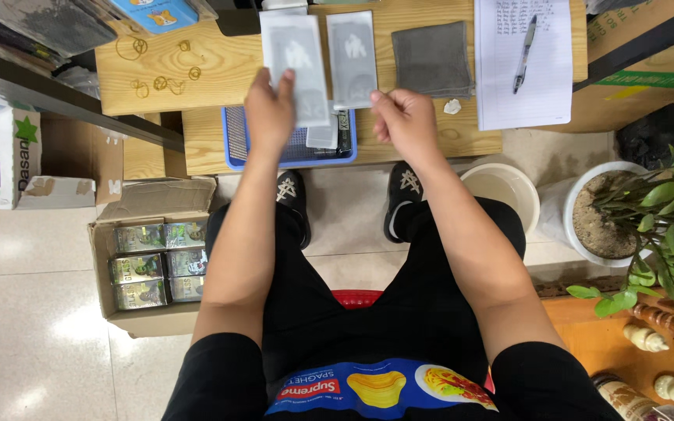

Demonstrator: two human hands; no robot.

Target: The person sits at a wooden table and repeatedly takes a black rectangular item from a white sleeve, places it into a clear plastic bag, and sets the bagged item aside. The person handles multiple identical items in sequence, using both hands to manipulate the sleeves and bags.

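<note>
Up at the wooden worktop (431,140), the left hand (269,109) has its grip closed on a pale translucent packet (294,66), pinched at its lower edge above the blue mesh tray (237,140). Just beside it, a second packet (352,58) lies flat on the wood. Loosely curled, the right hand (405,121) holds nothing, near a grey cloth square (432,58).

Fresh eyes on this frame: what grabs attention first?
Two hands raised over a low wooden table: the left hand pinches a pale flat packet, the right hand hovers beside a second packet lying on the table. Under them sits a blue mesh tray. Also striking: an open cardboard box of shiny packs on the floor at left, and a potted plant at right.
</note>
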